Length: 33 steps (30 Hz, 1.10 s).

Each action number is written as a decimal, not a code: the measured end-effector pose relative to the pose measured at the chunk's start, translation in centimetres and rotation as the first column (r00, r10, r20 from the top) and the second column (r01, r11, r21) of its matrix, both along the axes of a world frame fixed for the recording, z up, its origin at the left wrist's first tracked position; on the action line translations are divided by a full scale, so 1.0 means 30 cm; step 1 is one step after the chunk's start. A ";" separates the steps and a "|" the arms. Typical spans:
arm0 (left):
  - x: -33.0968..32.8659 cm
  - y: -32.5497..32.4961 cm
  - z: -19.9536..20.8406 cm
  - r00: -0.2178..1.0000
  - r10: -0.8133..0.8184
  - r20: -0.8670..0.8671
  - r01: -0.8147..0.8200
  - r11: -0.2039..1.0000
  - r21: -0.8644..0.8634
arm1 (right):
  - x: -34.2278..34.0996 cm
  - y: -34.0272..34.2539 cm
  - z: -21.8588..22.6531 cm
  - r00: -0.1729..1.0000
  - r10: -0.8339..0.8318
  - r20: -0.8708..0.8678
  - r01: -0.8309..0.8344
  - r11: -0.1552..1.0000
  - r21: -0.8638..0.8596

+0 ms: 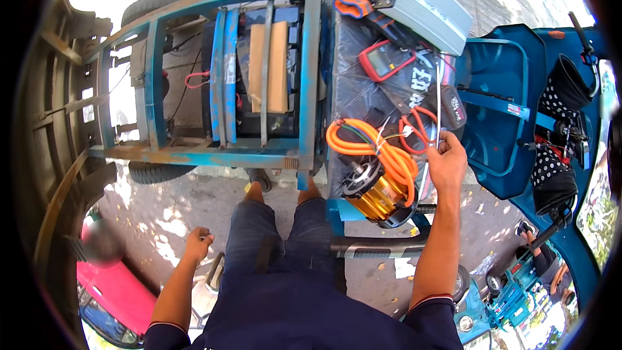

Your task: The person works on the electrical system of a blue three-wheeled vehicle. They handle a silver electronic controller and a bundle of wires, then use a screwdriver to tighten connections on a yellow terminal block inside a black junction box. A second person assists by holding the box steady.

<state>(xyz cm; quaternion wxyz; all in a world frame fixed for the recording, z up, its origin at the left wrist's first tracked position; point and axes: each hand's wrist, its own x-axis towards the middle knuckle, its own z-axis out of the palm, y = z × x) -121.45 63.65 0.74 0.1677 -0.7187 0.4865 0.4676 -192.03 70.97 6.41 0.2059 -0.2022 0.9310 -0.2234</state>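
My right hand (pixel 446 163) is over the seat-like black surface at right, its fingers closed around the lower part of a long thin silver rod (pixel 438 100). Close beside those fingers lies a loop of red-orange cable (pixel 421 116). Just left of the hand rests a gold-and-black electric motor (pixel 379 194), with a coil of thick orange cable (pixel 376 139) on it. My left hand (pixel 199 244) hangs low over the ground at left, its fingers curled and nothing visible in them.
A blue metal frame (pixel 152 84) with batteries and a cardboard piece (pixel 269 65) stands ahead-left. On the plastic-covered surface (pixel 350 45) lie a red multimeter (pixel 383 61), a silver finned box (pixel 431 10) and a black block (pixel 453 107). A blue vehicle body (pixel 499 58) rises at right.
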 end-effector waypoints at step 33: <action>0.063 -0.209 -0.112 0.954 -0.171 0.248 0.248 0.913 -0.323 | 0.213 0.080 0.428 0.747 0.176 0.641 0.138 0.902 -0.409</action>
